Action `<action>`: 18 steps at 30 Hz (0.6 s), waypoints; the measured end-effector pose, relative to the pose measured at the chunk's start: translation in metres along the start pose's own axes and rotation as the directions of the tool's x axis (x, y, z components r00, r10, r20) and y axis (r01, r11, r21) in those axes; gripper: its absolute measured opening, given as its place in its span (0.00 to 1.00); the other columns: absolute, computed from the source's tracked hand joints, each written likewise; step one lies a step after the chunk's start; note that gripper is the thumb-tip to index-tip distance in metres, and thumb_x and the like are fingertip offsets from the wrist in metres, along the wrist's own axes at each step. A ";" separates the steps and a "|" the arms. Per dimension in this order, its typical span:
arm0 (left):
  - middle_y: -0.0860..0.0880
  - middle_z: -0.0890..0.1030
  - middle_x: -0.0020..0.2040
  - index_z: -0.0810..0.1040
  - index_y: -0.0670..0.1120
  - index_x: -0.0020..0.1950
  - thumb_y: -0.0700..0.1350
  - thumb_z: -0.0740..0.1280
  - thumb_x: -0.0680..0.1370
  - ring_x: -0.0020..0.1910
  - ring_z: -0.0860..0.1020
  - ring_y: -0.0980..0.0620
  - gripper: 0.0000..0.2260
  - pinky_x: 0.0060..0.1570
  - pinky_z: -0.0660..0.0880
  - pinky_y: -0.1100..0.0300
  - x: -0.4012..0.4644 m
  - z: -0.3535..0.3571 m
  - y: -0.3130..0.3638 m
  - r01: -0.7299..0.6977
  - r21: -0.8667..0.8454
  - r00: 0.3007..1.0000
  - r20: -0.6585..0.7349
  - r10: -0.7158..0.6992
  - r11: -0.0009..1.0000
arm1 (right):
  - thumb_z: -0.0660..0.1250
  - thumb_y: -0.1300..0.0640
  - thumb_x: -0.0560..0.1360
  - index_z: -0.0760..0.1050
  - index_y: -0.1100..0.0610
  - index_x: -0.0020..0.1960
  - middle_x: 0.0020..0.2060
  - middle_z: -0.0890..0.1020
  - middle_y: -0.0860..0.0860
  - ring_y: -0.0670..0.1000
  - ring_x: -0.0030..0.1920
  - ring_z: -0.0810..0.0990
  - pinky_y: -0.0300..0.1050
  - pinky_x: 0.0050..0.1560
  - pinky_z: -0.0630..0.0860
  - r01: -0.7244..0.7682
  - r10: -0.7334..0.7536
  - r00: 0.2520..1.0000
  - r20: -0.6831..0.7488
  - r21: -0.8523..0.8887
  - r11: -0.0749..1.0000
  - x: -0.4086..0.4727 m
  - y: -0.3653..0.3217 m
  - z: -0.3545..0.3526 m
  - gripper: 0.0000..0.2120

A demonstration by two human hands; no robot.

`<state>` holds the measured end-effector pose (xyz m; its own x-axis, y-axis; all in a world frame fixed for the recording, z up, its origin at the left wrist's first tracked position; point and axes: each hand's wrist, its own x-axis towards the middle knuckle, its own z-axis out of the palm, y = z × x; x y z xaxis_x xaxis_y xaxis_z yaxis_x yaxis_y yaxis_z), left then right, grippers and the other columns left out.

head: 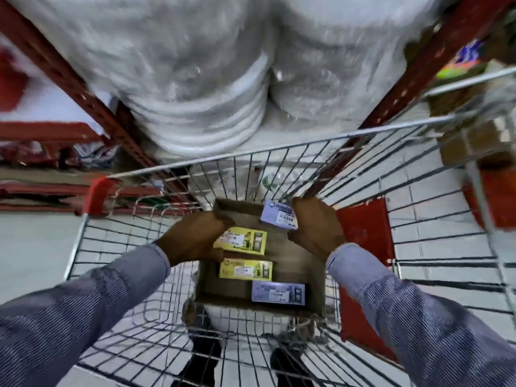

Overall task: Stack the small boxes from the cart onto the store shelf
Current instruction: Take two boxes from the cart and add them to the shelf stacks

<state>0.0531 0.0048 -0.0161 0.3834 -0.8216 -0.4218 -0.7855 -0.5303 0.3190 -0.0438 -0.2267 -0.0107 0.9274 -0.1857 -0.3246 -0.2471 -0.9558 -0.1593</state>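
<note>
My left hand [195,236] grips a yellow box [245,243] and my right hand [315,230] grips a purple box [276,216], both over the cardboard tray [307,263] in the cart [251,157]. Another yellow box [245,270] and purple box [278,292] lie nearer me.

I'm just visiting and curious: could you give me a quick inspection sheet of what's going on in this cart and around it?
Surface: wire shopping cart holding an open cardboard carton.
Job's things: four small boxes in the carton: upper yellow box, lower yellow box, near purple box, far purple box.
Clutter: nothing seen.
Grippers: left hand on the upper yellow box; right hand grips the far purple box.
Cables: nothing seen.
Surroundings: red shelf uprights, wrapped white stacks on the shelf ahead, tiled floor; view is blurred.
</note>
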 end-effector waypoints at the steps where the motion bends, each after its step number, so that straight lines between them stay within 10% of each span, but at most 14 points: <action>1: 0.47 0.82 0.56 0.74 0.52 0.63 0.58 0.70 0.67 0.51 0.81 0.45 0.26 0.44 0.77 0.56 -0.018 -0.025 0.003 -0.002 0.021 0.998 -0.062 0.003 1.000 | 0.75 0.52 0.64 0.75 0.55 0.50 0.47 0.83 0.56 0.60 0.47 0.81 0.48 0.40 0.76 0.011 -0.011 1.000 -0.020 -0.005 1.000 -0.008 -0.006 -0.025 0.18; 9: 0.53 0.85 0.46 0.79 0.52 0.57 0.63 0.68 0.64 0.40 0.82 0.54 0.25 0.36 0.74 0.63 -0.151 -0.224 0.041 0.021 0.213 0.913 -0.403 0.068 0.977 | 0.74 0.45 0.58 0.74 0.51 0.42 0.36 0.82 0.50 0.56 0.41 0.81 0.44 0.32 0.61 0.110 -0.106 0.917 -0.385 -0.012 0.994 -0.088 -0.058 -0.247 0.17; 18: 0.55 0.84 0.50 0.76 0.55 0.61 0.56 0.73 0.60 0.43 0.83 0.53 0.29 0.39 0.79 0.61 -0.249 -0.400 0.083 0.130 0.353 0.719 -0.677 0.157 0.927 | 0.71 0.44 0.57 0.76 0.45 0.51 0.41 0.83 0.46 0.51 0.42 0.81 0.43 0.32 0.66 0.118 -0.196 0.688 -0.699 -0.159 0.980 -0.164 -0.098 -0.451 0.23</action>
<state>0.0866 0.0814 0.4543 0.4814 -0.8156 0.3209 -0.8494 -0.5245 -0.0589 -0.0453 -0.2049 0.4783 0.8826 -0.0999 0.4594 -0.0883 -0.9950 -0.0467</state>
